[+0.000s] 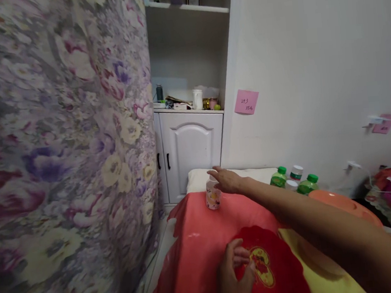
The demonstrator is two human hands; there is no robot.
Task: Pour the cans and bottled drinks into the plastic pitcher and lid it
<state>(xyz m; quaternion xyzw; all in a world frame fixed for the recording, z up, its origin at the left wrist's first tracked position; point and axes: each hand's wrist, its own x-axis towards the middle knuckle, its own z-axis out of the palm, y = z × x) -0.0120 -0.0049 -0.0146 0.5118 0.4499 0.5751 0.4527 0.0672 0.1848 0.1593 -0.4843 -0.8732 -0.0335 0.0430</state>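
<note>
My right hand [229, 180] reaches across to a white bottle [212, 199] with a pink and yellow pattern. The bottle stands upright on a red cloth [204, 242]. The fingers of that hand are apart and stretched out beside the bottle's upper part; whether they touch it is hard to see. Lower down, my left hand [236, 274] hovers by the left side of a red scalloped tray [286, 266] with a gold design. Its fingers are loosely curled and apart, with nothing between them.
Several green and white bottles [297, 180] stand at the right by the wall, behind an orange basin [346, 203]. A floral curtain [65, 154] fills the left. Past the table is a white cabinet [194, 151] with shelves. Pink notes [246, 102] are on the wall.
</note>
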